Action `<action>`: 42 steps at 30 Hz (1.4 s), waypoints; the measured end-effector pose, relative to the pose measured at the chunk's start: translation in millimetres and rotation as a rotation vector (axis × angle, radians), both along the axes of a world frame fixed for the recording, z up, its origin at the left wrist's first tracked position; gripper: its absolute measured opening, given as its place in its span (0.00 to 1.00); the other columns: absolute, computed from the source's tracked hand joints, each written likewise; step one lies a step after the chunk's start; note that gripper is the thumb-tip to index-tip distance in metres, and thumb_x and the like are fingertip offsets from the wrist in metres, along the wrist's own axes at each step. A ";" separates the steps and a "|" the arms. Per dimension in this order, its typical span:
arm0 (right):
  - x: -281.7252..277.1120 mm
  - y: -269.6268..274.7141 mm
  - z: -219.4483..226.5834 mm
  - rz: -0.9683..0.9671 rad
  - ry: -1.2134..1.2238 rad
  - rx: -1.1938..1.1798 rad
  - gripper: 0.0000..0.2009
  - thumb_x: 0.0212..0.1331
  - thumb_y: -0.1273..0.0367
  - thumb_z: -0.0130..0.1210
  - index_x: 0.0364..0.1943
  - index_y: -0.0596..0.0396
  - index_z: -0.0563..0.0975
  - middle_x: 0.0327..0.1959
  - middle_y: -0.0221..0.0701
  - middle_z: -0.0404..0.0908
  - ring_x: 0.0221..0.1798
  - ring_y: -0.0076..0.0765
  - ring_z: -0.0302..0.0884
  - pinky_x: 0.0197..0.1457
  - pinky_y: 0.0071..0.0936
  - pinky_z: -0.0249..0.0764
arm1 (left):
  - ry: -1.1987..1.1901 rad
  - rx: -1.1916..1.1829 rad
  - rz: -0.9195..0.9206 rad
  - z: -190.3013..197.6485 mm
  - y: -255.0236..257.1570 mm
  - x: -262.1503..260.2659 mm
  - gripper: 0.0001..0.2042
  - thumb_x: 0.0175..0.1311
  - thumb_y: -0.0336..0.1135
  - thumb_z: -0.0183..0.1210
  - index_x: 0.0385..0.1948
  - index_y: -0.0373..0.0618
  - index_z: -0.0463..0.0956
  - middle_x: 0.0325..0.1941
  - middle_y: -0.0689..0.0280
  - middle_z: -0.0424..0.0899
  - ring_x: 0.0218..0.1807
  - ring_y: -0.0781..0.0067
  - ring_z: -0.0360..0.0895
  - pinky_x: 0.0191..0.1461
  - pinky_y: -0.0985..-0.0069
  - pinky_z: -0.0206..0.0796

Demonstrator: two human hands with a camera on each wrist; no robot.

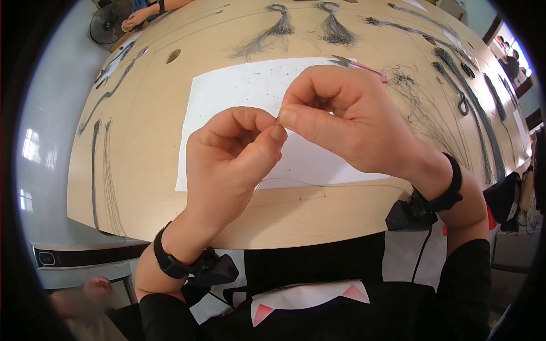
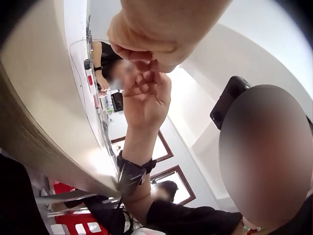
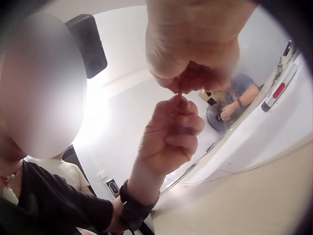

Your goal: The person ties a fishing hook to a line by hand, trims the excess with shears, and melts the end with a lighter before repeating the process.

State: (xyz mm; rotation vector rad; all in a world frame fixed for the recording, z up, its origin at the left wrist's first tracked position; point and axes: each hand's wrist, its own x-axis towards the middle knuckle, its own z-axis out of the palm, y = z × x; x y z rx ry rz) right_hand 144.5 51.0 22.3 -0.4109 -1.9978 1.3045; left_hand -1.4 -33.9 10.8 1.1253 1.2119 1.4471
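Note:
Over a white sheet of paper [image 1: 227, 148], both hands meet fingertip to fingertip. My left hand [image 1: 227, 150] pinches a thin strand [image 1: 263, 181] between thumb and forefinger, the other fingers curled in. The right hand [image 1: 347, 113] pinches at the same spot from the other side, where a tiny dark tip shows between the fingertips; I cannot tell what that piece is. The strand trails below the left hand and across the paper's near edge. In the right wrist view, the left hand [image 3: 168, 137] points up toward the right hand [image 3: 195, 54], their fingertips close together.
Small dark specks dot the paper. Pink-handled scissors [image 1: 367, 69] lie behind the right hand. Bundles of fine grey strands [image 1: 278, 28] lie at the back, with long hanks [image 1: 475, 108] on the right and thinner ones [image 1: 95, 170] on the left. Another person's hand [image 1: 133, 20] rests at the far edge.

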 end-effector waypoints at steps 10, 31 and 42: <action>-1.4 2.8 -4.2 0.003 0.019 -0.103 0.07 0.50 0.71 0.50 0.24 0.62 0.73 0.17 0.26 0.72 0.20 0.15 0.62 0.22 0.14 0.59 | -0.087 -0.025 0.029 3.7 -0.9 5.1 0.03 0.51 0.25 0.56 0.27 0.37 0.73 0.23 0.70 0.74 0.25 0.86 0.68 0.29 0.89 0.61; -31.4 11.8 29.2 0.023 0.094 -0.300 0.11 0.55 0.66 0.48 0.37 0.60 0.74 0.17 0.20 0.67 0.17 0.11 0.57 0.18 0.09 0.53 | -0.230 0.310 0.040 64.7 63.8 -22.2 0.09 0.59 0.37 0.49 0.36 0.44 0.70 0.33 0.69 0.74 0.31 0.80 0.68 0.24 0.88 0.59; -18.0 12.3 32.5 -0.025 -0.170 0.050 0.09 0.54 0.69 0.48 0.31 0.61 0.76 0.16 0.24 0.68 0.18 0.13 0.60 0.19 0.10 0.55 | -0.365 0.514 -0.202 157.9 2.5 -184.6 0.05 0.60 0.31 0.45 0.28 0.40 0.67 0.30 0.66 0.69 0.31 0.77 0.66 0.25 0.86 0.53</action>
